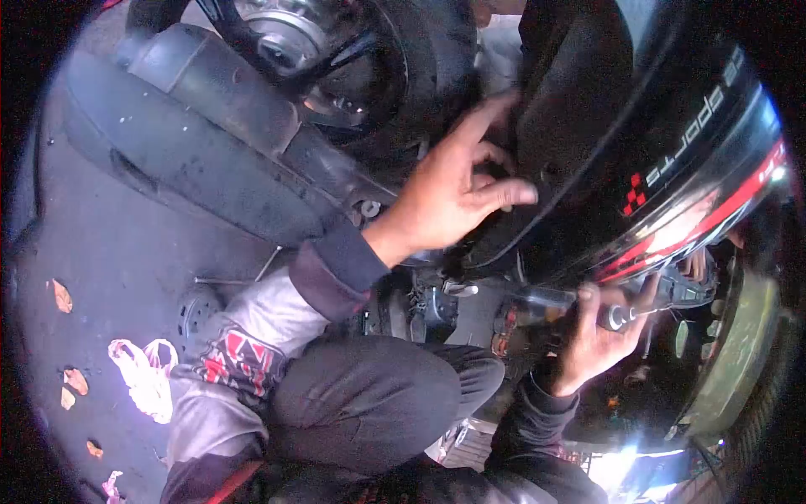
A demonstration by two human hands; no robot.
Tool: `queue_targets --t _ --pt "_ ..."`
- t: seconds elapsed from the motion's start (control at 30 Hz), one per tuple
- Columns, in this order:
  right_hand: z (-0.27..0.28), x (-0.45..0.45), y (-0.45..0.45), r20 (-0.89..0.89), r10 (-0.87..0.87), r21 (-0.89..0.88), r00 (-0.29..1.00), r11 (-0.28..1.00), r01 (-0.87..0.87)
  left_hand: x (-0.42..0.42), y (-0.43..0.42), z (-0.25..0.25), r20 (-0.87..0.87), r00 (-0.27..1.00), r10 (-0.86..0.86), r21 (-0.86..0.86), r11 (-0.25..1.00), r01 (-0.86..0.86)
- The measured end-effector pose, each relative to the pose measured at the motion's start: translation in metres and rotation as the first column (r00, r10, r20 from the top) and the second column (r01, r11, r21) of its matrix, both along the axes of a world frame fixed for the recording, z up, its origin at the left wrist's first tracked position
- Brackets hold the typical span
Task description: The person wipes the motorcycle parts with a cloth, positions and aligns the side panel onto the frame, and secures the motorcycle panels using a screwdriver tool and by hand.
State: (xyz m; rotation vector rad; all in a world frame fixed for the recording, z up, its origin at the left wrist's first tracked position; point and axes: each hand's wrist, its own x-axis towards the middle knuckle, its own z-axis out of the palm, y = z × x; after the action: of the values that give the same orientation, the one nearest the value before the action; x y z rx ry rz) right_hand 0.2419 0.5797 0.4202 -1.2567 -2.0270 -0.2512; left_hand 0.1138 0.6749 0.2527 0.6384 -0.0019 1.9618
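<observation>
My left hand (457, 189) is at the black side panel (567, 101) of a motorcycle. Its index finger reaches up to the panel's edge, the other fingers are partly bent, and the thumb stands apart; I see nothing held in it. Below the glossy red-and-black body panel (680, 214), my right hand (596, 340) has its thumb and fingers around a greyish, rod-like object with a round metal end (620, 316). Blur and shade keep me from telling its kind. Close to my left wrist are the exhaust muffler (201, 155) and a bolt (369, 207).
The rear wheel (336, 67) stands behind the muffler. A white-and-pink plastic bag (144, 382) and dry leaves (74, 380) lie on the dark ground (92, 244). My bent knee (378, 395) is close beneath the motorcycle. A greenish curved edge (739, 349) is at the right.
</observation>
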Motion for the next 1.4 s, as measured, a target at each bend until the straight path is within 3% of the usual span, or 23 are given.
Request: queue_targets --t 0.13,0.2,0.3,0.37,0.4,0.5,0.57,0.63,0.67,0.77,0.83,0.9,0.93,1.0,1.1,1.2,1.27,1.3,1.37,1.4 --pt "-0.004 0.002 -0.002 -0.022 -0.001 0.019 1.000 1.000 0.001 0.007 -0.011 0.001 -0.091 0.988 0.124 -0.084 0.988 -0.131" --pt "0.007 0.004 -0.003 -0.008 -0.005 0.048 1.000 0.999 0.005 -0.014 -0.018 0.031 -0.223 0.920 0.323 -0.095 0.932 -0.350" --pt "0.016 0.011 -0.008 0.017 0.012 0.067 1.000 0.998 -0.013 -0.022 -0.007 0.042 -0.338 0.814 0.472 -0.019 0.861 -0.508" --pt "0.015 0.016 -0.007 -0.120 0.060 0.013 0.991 0.998 -0.059 -0.033 0.007 0.035 -0.388 0.858 0.338 0.028 0.934 -0.356" --pt "0.013 0.029 0.005 -0.101 0.061 0.047 0.993 0.997 -0.057 -0.030 0.022 0.033 -0.419 0.866 0.273 0.053 0.959 -0.277" --pt "0.012 0.031 0.002 -0.067 0.125 0.037 0.990 0.992 -0.123 -0.038 0.018 0.039 -0.440 0.835 0.329 0.134 0.944 -0.301" --pt "0.005 0.028 -0.001 -0.109 0.139 0.002 0.984 0.990 -0.140 -0.038 0.012 0.040 -0.476 0.828 0.298 0.066 0.950 -0.304" --pt "0.000 0.030 0.004 -0.106 0.065 -0.013 0.992 0.998 -0.067 -0.023 0.020 0.043 -0.486 0.533 0.693 0.179 0.676 -0.715" --pt "-0.001 0.026 0.005 -0.104 0.073 0.001 0.992 0.997 -0.073 -0.029 0.015 0.046 -0.462 0.606 0.648 0.166 0.734 -0.658" --pt "0.009 0.025 0.005 -0.129 0.078 0.008 0.989 0.997 -0.077 -0.035 0.011 0.046 -0.517 0.596 0.615 0.127 0.743 -0.657" --pt "0.010 0.033 0.005 -0.094 0.099 0.020 0.991 0.995 -0.098 -0.045 0.000 0.036 -0.483 0.841 0.244 -0.007 0.959 -0.283" --pt "0.003 0.042 -0.003 -0.039 0.152 -0.077 0.988 0.985 -0.155 -0.040 -0.008 0.022 -0.389 0.906 0.168 -0.080 0.973 -0.215" --pt "-0.004 0.046 -0.010 -0.012 0.116 -0.178 0.993 0.977 -0.116 -0.041 -0.009 0.015 -0.441 0.870 0.219 -0.080 0.956 -0.281" --pt "-0.036 0.048 -0.017 0.071 0.090 -0.296 0.993 0.953 -0.065 -0.046 -0.028 0.023 -0.523 0.821 0.231 -0.094 0.941 -0.325" --pt "-0.118 0.067 -0.029 0.038 -0.053 -0.599 0.998 0.798 0.065 -0.047 -0.059 0.073 -0.495 0.798 0.343 0.269 0.934 -0.235" --pt "-0.225 0.097 -0.025 0.056 -0.114 -0.731 0.992 0.672 0.119 -0.052 -0.065 0.078 -0.409 0.911 0.059 0.359 0.928 0.101" --pt "-0.304 0.119 -0.022 0.061 -0.176 -0.804 0.983 0.575 0.152 -0.063 -0.074 0.077 -0.429 0.901 -0.060 0.340 0.914 0.223" --pt "-0.336 0.125 -0.025 0.049 -0.211 -0.835 0.976 0.527 0.156 -0.068 -0.082 0.078 -0.434 0.882 -0.185 0.161 0.947 0.279" --pt "-0.377 0.126 -0.027 0.358 -0.295 -0.830 0.886 0.334 0.447 -0.065 -0.084 0.082 -0.455 0.846 -0.279 -0.006 0.951 0.310" --pt "-0.412 0.136 -0.027 0.277 -0.272 -0.844 0.922 0.389 0.368 -0.055 -0.075 0.072 -0.457 0.884 -0.100 -0.110 0.992 0.056"
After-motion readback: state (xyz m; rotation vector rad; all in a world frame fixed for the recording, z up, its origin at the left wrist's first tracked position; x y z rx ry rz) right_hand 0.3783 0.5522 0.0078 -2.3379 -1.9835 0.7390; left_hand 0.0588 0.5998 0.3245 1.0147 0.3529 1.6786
